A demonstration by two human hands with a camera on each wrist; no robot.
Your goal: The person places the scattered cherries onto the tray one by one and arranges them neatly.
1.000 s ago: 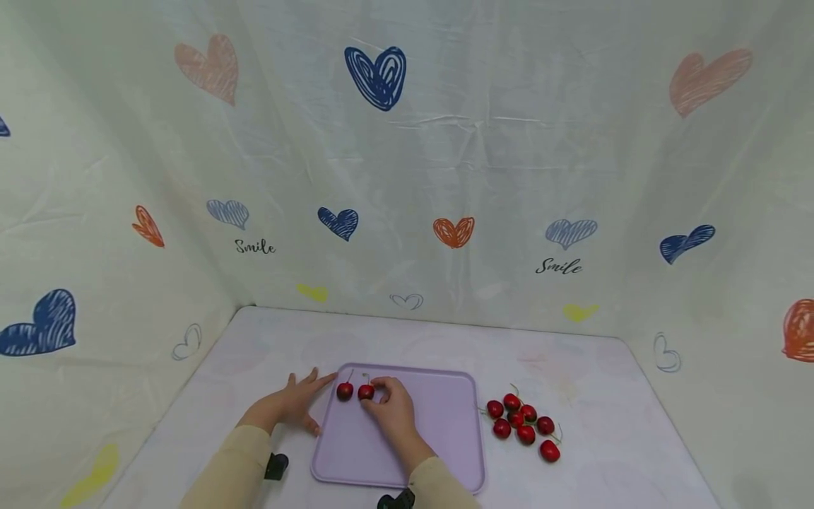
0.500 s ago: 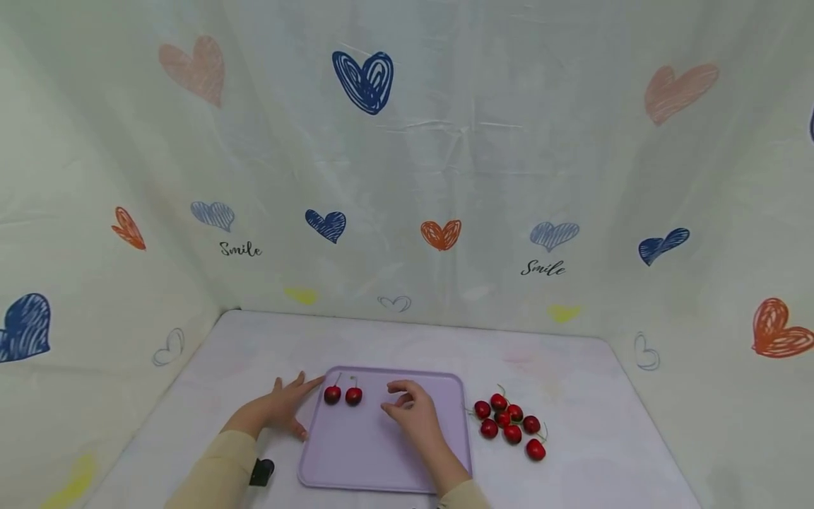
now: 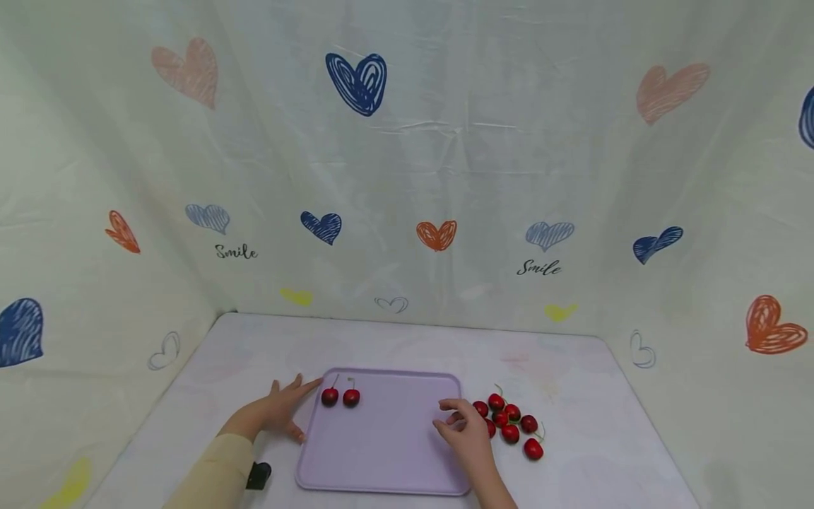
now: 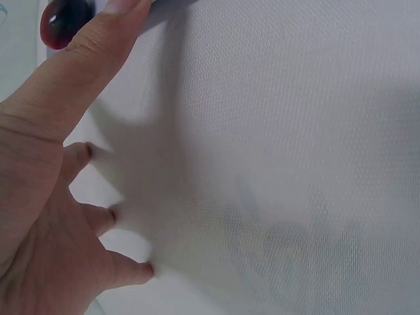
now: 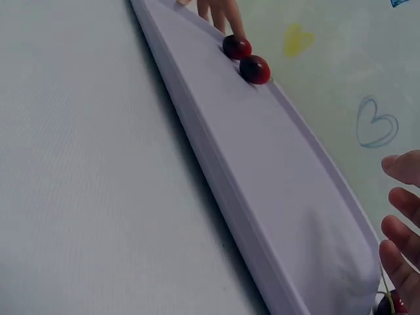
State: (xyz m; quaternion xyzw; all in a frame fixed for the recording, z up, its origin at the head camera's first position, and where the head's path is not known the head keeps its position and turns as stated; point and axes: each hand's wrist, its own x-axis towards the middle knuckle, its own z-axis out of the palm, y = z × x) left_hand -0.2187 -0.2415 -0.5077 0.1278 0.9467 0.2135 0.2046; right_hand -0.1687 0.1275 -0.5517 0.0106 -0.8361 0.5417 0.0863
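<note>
Two cherries with stems, a left one (image 3: pixel 329 396) and a right one (image 3: pixel 351 397), lie side by side near the far left corner of a purple tray (image 3: pixel 388 452). My left hand (image 3: pixel 276 410) rests with spread fingers at the tray's left edge, as the left wrist view also shows. Over the tray's right edge is my right hand (image 3: pixel 469 433), its fingers loosely bent and nothing between them. Beside it, on the table, several cherries (image 3: pixel 510 433) lie in a loose group, partly hidden behind the hand. One stemmed cherry (image 5: pixel 392 303) shows below the fingers in the right wrist view.
The white table (image 3: pixel 381 346) ends against a pale curtain (image 3: pixel 407 170) printed with hearts and "Smile". A small black object (image 3: pixel 258 476) sits by the left sleeve (image 3: pixel 213 470). One cherry (image 3: pixel 533 449) lies a little apart from the group.
My right hand has let go of the right cherry on the tray and moved right, to the tray's right edge. The left hand has stayed in place. The head view has shifted slightly.
</note>
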